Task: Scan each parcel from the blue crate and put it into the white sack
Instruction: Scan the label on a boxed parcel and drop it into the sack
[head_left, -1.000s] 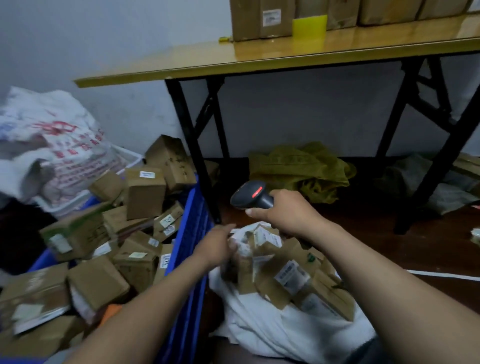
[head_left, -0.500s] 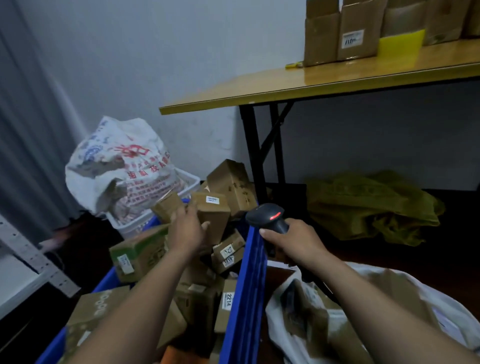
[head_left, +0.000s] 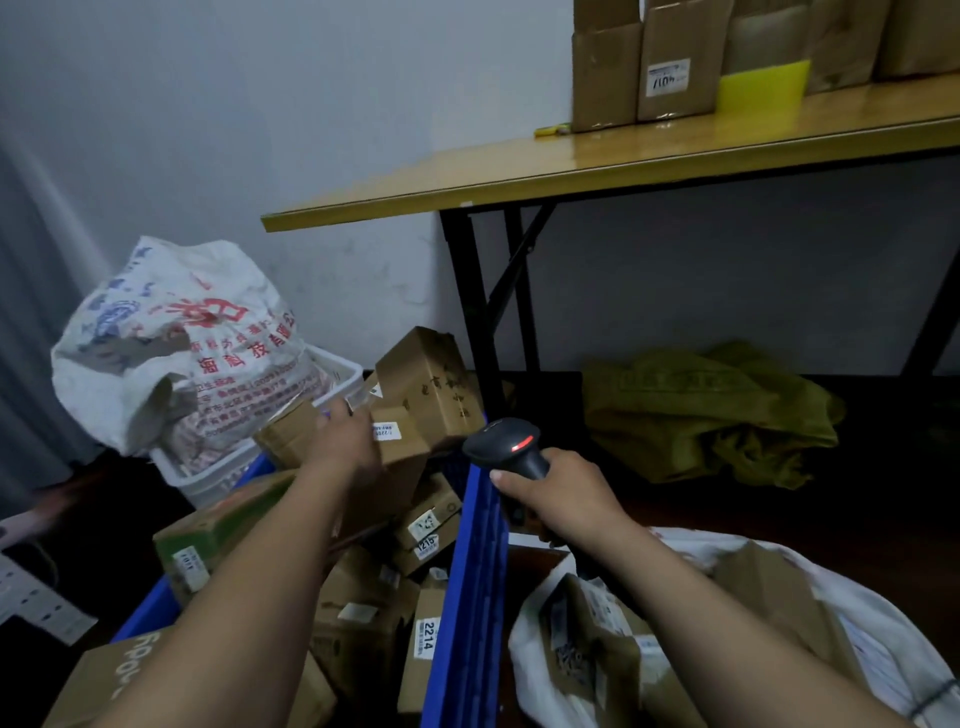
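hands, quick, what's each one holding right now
Left hand: grips a labelled parcel in the blue crate.
Right hand: grips the scanner.

Head camera, angled forward-down, close over hands (head_left: 467, 467).

We have the crate (head_left: 478, 571) at left with parcels (head_left: 363, 623) piled in it. The sack (head_left: 862, 597) sits just beside its right wall. Our left hand (head_left: 348, 441) grips a parcel (head_left: 402, 457) at the crate's far end. Our right hand (head_left: 566, 499) holds the scanner (head_left: 504, 441) above the right wall. A basket (head_left: 208, 478) stands behind the far left corner. The table (head_left: 623, 161) is behind, with boxes (head_left: 670, 67) at its back edge.
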